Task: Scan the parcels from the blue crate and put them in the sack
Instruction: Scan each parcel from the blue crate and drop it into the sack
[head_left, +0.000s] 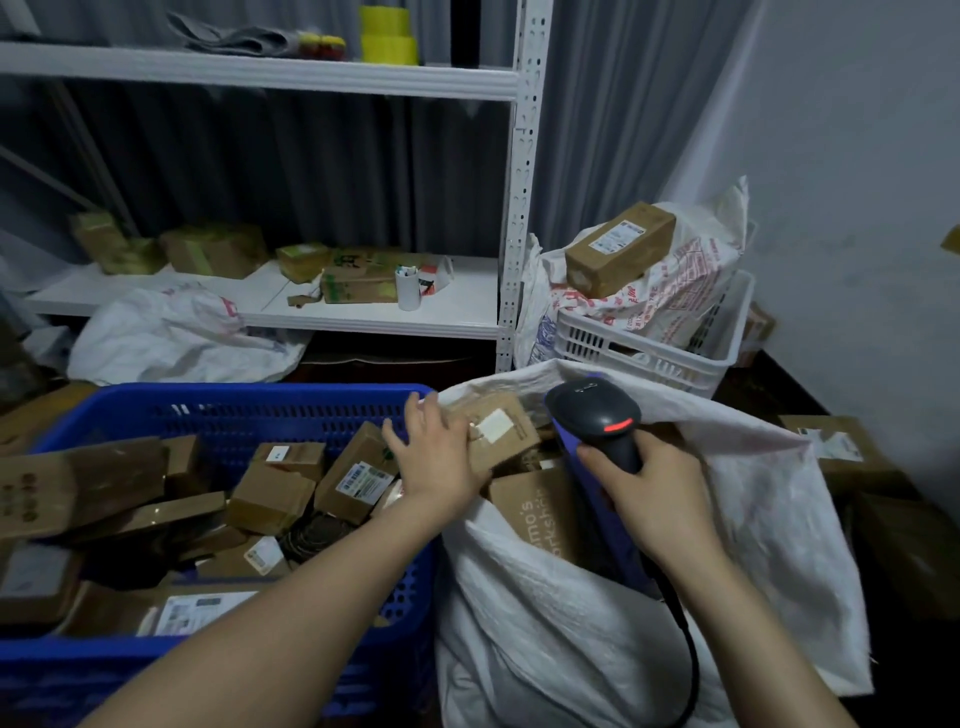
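The blue crate (244, 402) at the lower left holds several brown cardboard parcels (270, 496). To its right stands the open white sack (571, 623) with parcels inside, one printed box (535, 512) near the top. My left hand (436, 457) holds a small brown parcel with a white label (501, 428) over the sack's mouth. My right hand (649, 483) grips the handle of a black barcode scanner (597, 410), its red light showing, just right of that parcel. The scanner's cable hangs down over the sack.
A white metal shelf (363, 312) behind carries boxes and a white cup. A white crate (649, 348) with a printed sack and a long box (618, 249) stands at the back right. More cardboard boxes (836, 447) lie on the floor at the right.
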